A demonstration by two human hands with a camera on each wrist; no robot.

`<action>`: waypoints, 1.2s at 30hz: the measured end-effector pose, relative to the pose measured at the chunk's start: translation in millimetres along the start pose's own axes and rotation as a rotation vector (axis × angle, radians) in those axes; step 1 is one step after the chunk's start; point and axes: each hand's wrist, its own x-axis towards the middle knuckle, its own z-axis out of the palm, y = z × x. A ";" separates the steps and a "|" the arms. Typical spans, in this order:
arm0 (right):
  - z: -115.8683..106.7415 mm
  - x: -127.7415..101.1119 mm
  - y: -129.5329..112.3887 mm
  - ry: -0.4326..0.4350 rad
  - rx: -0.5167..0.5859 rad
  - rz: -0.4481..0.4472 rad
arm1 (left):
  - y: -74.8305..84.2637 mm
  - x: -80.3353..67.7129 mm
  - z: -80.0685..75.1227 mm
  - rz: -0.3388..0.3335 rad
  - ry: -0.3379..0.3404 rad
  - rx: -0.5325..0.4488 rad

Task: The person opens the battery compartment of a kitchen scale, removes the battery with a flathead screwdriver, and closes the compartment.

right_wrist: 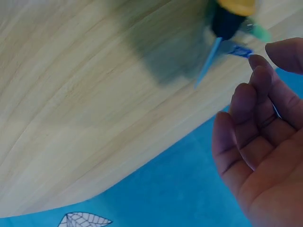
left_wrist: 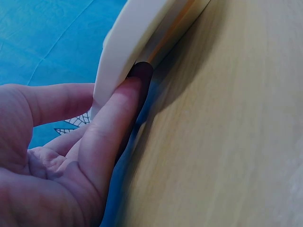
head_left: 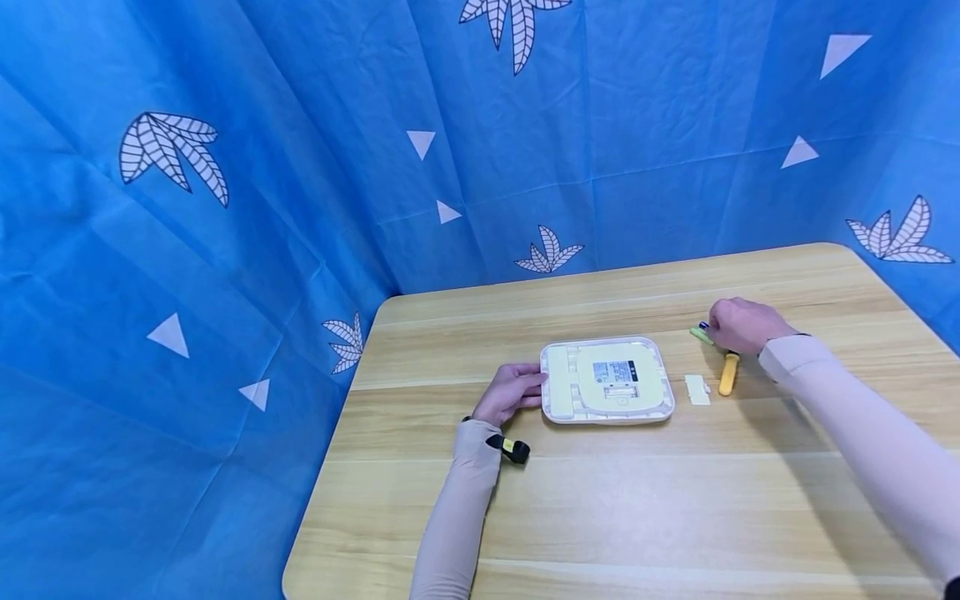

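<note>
A flat white rectangular device point(head_left: 566, 400) lies with its labelled underside up, a small battery compartment showing in the middle. My left hand point(head_left: 513, 393) grips its left edge; in the left wrist view the thumb and fingers point(left_wrist: 111, 118) pinch the white rim, slightly raised at that side. Over the right part of the table, my right hand point(head_left: 742, 323) hovers at a green battery point(head_left: 701, 336) and a blue battery point(right_wrist: 240, 50). Its thumb and index fingertips stand apart, right by the blue battery's end. A yellow-handled screwdriver point(head_left: 728, 375) lies beneath this hand.
A small white battery cover point(head_left: 697, 389) lies between the device and the screwdriver. The wooden table point(head_left: 645, 517) has rounded corners. Behind it and along its left side hangs a blue curtain point(head_left: 300, 167) with leaf and triangle prints.
</note>
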 end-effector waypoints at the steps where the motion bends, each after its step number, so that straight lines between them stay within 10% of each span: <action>1: -0.5 -2.1 -2.6 0.003 0.007 -0.014 | 0.1 -0.1 0.3 -0.001 0.000 -0.001; 14: 7.0 -27.4 -37.8 -0.067 0.098 -0.207 | -2.3 -2.6 0.4 -0.007 -0.003 -0.004; 36: 25.9 -41.7 -33.6 -0.083 0.035 -0.230 | -1.1 -0.9 0.5 -0.010 -0.002 0.003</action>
